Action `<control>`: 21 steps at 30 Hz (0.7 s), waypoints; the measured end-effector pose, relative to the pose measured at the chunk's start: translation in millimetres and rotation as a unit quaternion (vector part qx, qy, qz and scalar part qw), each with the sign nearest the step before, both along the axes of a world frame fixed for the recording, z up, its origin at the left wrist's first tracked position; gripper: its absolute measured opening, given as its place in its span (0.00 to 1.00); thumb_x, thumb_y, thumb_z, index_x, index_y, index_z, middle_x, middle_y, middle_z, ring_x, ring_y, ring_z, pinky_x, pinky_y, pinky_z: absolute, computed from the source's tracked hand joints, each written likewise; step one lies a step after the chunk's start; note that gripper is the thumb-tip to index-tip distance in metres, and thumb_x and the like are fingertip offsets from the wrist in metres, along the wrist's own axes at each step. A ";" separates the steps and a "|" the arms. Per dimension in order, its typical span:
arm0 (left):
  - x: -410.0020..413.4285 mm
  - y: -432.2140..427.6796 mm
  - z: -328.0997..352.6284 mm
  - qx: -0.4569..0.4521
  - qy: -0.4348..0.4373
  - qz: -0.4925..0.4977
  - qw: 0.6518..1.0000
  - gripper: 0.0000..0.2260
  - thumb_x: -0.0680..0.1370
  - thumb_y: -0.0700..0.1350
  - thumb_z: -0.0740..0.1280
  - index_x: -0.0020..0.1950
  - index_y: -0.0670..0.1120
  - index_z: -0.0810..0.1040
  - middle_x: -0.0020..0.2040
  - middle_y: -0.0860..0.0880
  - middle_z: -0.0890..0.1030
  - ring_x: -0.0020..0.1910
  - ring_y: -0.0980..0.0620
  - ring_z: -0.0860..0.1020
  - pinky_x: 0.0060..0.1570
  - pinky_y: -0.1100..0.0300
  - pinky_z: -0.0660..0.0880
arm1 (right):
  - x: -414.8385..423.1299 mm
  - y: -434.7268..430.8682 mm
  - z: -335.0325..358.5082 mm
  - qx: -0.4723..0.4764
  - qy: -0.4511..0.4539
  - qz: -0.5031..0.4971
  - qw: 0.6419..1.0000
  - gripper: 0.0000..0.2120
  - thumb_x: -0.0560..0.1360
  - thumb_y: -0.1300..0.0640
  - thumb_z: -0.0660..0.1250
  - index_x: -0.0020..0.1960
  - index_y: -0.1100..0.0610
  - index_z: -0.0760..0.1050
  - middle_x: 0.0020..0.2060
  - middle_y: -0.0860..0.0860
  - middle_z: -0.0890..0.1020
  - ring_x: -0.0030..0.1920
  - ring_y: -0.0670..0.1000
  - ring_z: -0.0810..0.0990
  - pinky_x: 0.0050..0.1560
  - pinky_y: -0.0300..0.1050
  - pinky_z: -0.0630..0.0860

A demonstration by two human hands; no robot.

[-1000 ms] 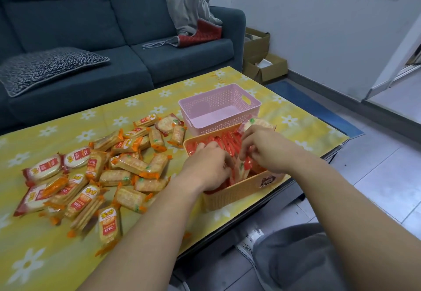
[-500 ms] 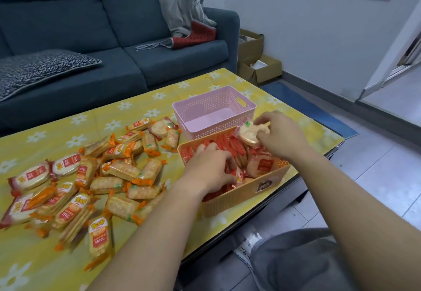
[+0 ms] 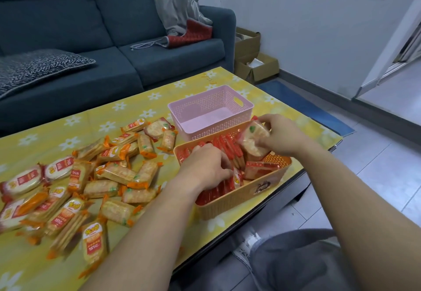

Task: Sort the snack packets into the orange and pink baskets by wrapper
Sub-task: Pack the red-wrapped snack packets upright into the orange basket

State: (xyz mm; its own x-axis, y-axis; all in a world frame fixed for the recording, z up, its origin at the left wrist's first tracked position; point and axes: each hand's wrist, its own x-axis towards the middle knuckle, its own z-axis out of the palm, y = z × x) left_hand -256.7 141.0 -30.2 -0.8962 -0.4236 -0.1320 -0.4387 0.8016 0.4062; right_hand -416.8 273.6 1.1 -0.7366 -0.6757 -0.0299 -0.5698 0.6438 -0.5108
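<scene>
Yellow floral tablecloth (image 3: pixel 136 99): loose orange-wrapped packets (image 3: pixel 118 173) heaped over left half, unsorted. Orange basket (image 3: pixel 239 197) at near right edge, crammed with red packets (image 3: pixel 227 147). Pink basket (image 3: pixel 205 108) just behind, empty. Left hand (image 3: pixel 205 167) down among red packets, fingers curled, grip unclear. Right hand (image 3: pixel 280 134), inside orange basket a second ago, now pinches round cracker packet (image 3: pixel 251 141) lifted above its far rim; likely pink-bound.

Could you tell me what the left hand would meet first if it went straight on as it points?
The left hand points right, into the orange basket; it would likely meet the red packets standing there first, though depth is unclear.
</scene>
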 end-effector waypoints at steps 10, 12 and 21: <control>-1.1 -3.4 -4.8 0.016 0.003 0.018 1.000 0.06 0.73 0.53 0.71 0.45 0.55 0.86 0.49 0.50 0.82 0.53 0.42 0.77 0.54 0.46 0.78 | 47.1 26.1 19.1 0.002 -0.082 -0.002 0.997 0.17 0.66 0.52 0.79 0.41 0.57 0.72 0.34 0.51 0.76 0.33 0.50 0.73 0.33 0.46 0.69; -0.2 -4.2 -5.2 0.012 -0.006 0.020 1.000 0.07 0.73 0.52 0.69 0.46 0.54 0.86 0.49 0.48 0.81 0.53 0.42 0.77 0.53 0.46 0.78 | 52.1 18.8 12.7 0.042 -0.038 -0.016 0.998 0.19 0.67 0.50 0.78 0.38 0.56 0.68 0.31 0.50 0.73 0.30 0.50 0.71 0.29 0.44 0.65; 1.2 14.9 -0.3 -0.051 0.015 0.085 0.995 0.09 0.75 0.55 0.69 0.42 0.51 0.84 0.48 0.50 0.81 0.54 0.43 0.78 0.48 0.50 0.78 | 54.9 17.0 14.3 0.123 0.095 -0.054 0.986 0.14 0.67 0.48 0.73 0.39 0.55 0.71 0.33 0.50 0.78 0.34 0.52 0.78 0.30 0.43 0.70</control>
State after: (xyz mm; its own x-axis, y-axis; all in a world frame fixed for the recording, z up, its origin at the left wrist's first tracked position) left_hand -255.5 156.0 -30.5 -0.8138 -0.5786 -0.0552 -0.5600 0.7552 0.3407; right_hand -361.9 290.6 15.5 -0.8123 -0.5821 -0.0371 -0.5611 0.7972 -0.2228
